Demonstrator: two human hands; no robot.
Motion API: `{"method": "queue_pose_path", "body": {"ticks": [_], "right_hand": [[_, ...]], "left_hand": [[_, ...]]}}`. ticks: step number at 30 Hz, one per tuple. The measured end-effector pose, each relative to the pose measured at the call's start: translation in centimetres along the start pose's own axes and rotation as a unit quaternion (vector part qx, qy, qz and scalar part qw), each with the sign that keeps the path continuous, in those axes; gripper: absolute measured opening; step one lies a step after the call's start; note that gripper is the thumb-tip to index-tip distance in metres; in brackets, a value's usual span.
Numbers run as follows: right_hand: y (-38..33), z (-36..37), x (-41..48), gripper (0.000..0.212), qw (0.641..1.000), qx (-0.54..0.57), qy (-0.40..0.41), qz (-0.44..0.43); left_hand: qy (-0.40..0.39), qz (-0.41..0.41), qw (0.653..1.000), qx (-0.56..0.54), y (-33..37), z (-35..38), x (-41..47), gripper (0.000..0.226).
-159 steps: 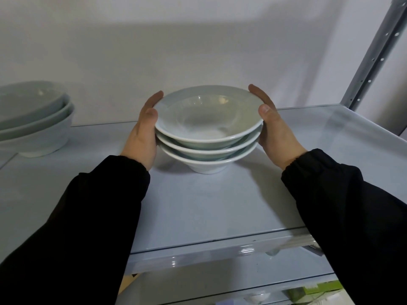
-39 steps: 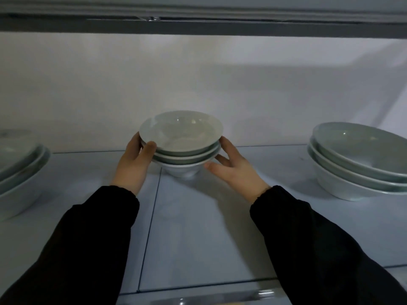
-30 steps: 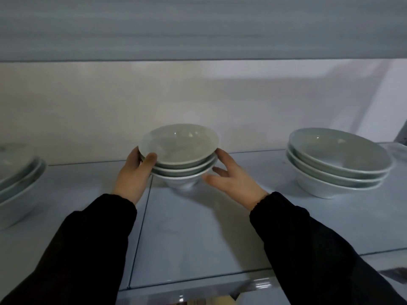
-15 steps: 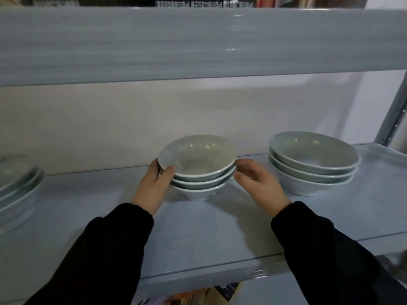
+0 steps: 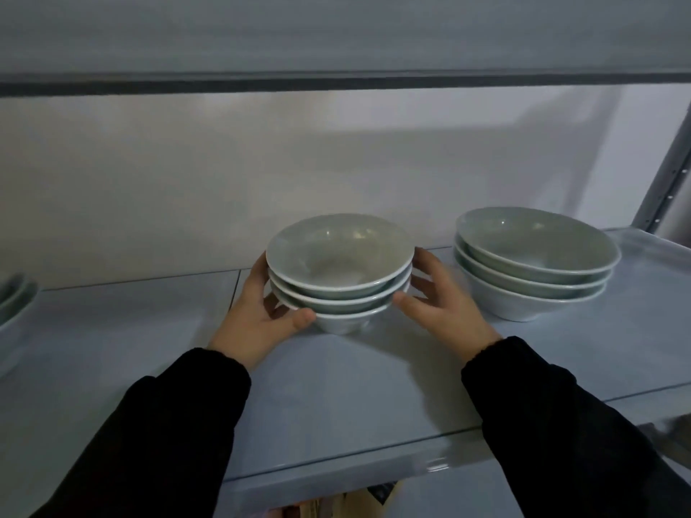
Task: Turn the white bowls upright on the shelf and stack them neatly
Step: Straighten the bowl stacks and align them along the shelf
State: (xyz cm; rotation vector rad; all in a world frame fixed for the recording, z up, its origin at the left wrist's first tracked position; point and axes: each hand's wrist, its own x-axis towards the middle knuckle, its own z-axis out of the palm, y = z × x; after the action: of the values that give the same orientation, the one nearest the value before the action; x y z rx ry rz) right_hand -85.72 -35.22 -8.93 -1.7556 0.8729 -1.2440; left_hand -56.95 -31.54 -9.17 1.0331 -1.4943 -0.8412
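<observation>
My left hand curls round the stack of three white bowls, thumb on the lowest, while my right hand lies spread against the other side, likely to square the rims. The stack stands mouth-up on the shelf, its axis vertical, beside another stack.

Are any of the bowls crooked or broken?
No, nothing stands out. The middle stack sits upright and even between the left hand and right hand. The right stack is neat too. The left stack is mostly cut off.
</observation>
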Motion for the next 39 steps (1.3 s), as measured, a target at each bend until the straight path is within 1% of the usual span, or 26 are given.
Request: {"method": "queue_pose_path", "body": {"ticks": [2, 5, 10, 12, 16, 19, 24, 28, 32, 37, 39], "right_hand": [[0.4, 0.03, 0.02, 0.077, 0.999, 0.004, -0.033, 0.006], [0.73, 0.17, 0.06, 0.089, 0.999, 0.023, -0.034, 0.02], [0.47, 0.32, -0.21, 0.076, 0.999, 0.035, -0.01, 0.01], [0.4, 0.35, -0.37, 0.075, 0.999, 0.036, 0.005, 0.01], [0.25, 0.28, -0.48, 0.075, 1.0, 0.011, 0.023, 0.007], [0.11, 0.21, -0.44, 0.074, 1.0, 0.005, 0.03, 0.006], [0.07, 0.29, -0.4, 0.069, 0.999, -0.003, 0.037, -0.007], [0.18, 0.3, -0.29, 0.062, 0.999, -0.001, 0.047, -0.018], [0.17, 0.35, -0.25, 0.062, 0.999, -0.004, 0.05, -0.021], [-0.01, 0.34, -0.39, 0.058, 0.998, -0.011, 0.057, -0.023], [-0.02, 0.3, -0.44, 0.057, 0.998, -0.014, 0.057, -0.021]], "left_hand": [[0.003, 0.002, 1.0, -0.013, -0.15, -0.06, 0.01, 0.119], [0.002, 0.002, 1.0, -0.023, -0.3, -0.09, -0.06, 0.122], [0.008, -0.001, 0.999, -0.035, -0.39, -0.04, -0.21, 0.122], [0.013, 0.001, 0.999, -0.04, -0.38, -0.04, -0.34, 0.12], [0.02, 0.007, 0.999, -0.038, -0.38, -0.1, -0.39, 0.107], [0.024, 0.011, 0.999, -0.028, -0.55, -0.28, -0.31, 0.109], [0.032, 0.015, 0.999, -0.027, -0.73, -0.24, -0.31, 0.103], [0.023, 0.019, 0.999, -0.026, -0.8, -0.28, -0.3, 0.103], [0.005, 0.019, 1.0, -0.01, -0.73, -0.35, -0.36, 0.109], [-0.011, 0.015, 1.0, 0.003, -0.56, -0.26, -0.45, 0.102], [-0.011, 0.01, 1.0, 0.009, -0.57, -0.3, -0.48, 0.105]]}}
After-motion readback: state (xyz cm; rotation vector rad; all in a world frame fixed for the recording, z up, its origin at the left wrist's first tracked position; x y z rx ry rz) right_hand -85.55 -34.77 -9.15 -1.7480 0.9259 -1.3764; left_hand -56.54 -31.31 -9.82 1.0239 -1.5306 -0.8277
